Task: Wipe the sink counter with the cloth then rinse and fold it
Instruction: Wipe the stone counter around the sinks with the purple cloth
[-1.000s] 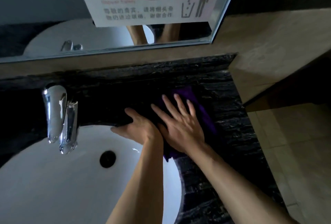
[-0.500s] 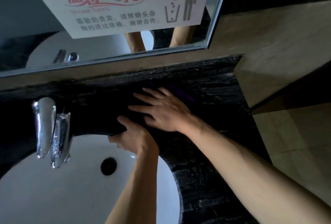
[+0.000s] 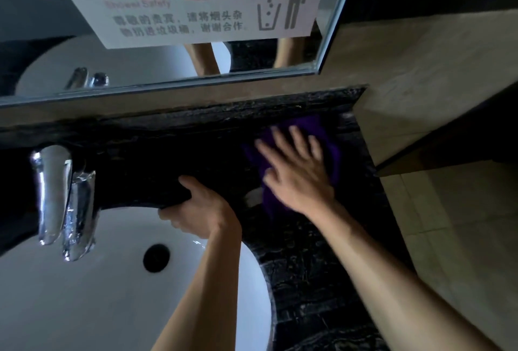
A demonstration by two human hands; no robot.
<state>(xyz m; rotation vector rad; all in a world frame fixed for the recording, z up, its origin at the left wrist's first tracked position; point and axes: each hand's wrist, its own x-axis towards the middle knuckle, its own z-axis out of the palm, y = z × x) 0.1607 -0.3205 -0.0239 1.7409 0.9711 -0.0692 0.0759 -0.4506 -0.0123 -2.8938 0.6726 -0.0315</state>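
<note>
Palm [image 3: 300, 179] on rumpled purple cloth [image 3: 332, 151]

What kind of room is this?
Most likely a public washroom: a white sink basin with a chrome faucet, a mirror above, and a posted litter notice.

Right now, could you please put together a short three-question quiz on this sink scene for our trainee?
1. True or false: the right hand presses flat on the purple cloth on the dark counter.
2. What does the left hand hold? A) the faucet B) the counter's edge at the basin C) the cloth
3. Fill in: the cloth lies near the counter's ___ back corner.

Key: 1 true; 2 B; 3 right.
</note>
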